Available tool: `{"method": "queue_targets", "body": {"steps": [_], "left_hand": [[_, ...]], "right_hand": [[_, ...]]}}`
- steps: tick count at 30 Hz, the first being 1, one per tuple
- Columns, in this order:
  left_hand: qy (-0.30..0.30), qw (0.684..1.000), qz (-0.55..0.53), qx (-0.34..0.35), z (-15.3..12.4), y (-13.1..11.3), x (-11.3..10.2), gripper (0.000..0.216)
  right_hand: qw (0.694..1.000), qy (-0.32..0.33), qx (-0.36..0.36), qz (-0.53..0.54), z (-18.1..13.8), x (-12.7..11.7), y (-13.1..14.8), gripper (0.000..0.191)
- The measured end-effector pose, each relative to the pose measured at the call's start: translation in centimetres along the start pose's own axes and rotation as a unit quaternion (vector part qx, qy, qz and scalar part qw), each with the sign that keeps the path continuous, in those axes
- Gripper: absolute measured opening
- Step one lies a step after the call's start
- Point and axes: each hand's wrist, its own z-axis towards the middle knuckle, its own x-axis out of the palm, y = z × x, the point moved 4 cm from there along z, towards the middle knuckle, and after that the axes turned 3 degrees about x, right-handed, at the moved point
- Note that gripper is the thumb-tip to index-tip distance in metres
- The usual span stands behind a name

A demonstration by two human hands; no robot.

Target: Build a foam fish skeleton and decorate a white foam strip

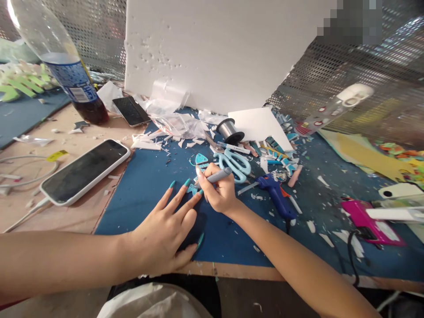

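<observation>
My left hand (165, 232) lies flat on the blue mat (129, 198), fingers spread. Its fingertips press beside a small light-blue cut piece (192, 189), partly covered by my hands. A grey pen-shaped tool (220, 175) is gripped in my right hand (221, 194); its tip is hidden, so I cannot tell whether it is a pen or a craft knife. Just beyond the right hand lie another light-blue piece (200, 158) with a rounded outline and scissors with pale blue handles (236, 165). To the right rests a dark blue glue gun (277, 198).
White and blue scraps litter the mat around a wire spool (230, 131). A white board (205, 48) stands behind. On the left are a white-cased phone (86, 172), a dark phone (131, 110) and a cola bottle (76, 84). A pink device (371, 221) lies right.
</observation>
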Motion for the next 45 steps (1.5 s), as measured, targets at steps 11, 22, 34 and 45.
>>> {"method": "queue_targets", "body": {"steps": [11,22,34,45], "left_hand": [[-0.008,1.0,-0.017,-0.003,-0.05,0.05,0.19,0.032],[0.008,1.0,0.007,0.003,0.12,-0.04,-0.12,0.031],[-0.003,1.0,0.012,0.008,0.13,-0.08,-0.14,0.031],[0.0,1.0,-0.013,0.005,-0.06,0.06,0.13,0.031]], "right_hand": [[1.0,0.011,0.019,0.005,-0.1,-0.01,-0.34,0.038],[1.0,0.002,0.005,0.024,-0.26,-0.25,-0.36,0.037],[0.999,0.018,0.009,0.032,-0.24,-0.2,-0.46,0.036],[0.999,-0.011,0.003,0.045,-0.42,-0.47,-0.63,0.034]]}}
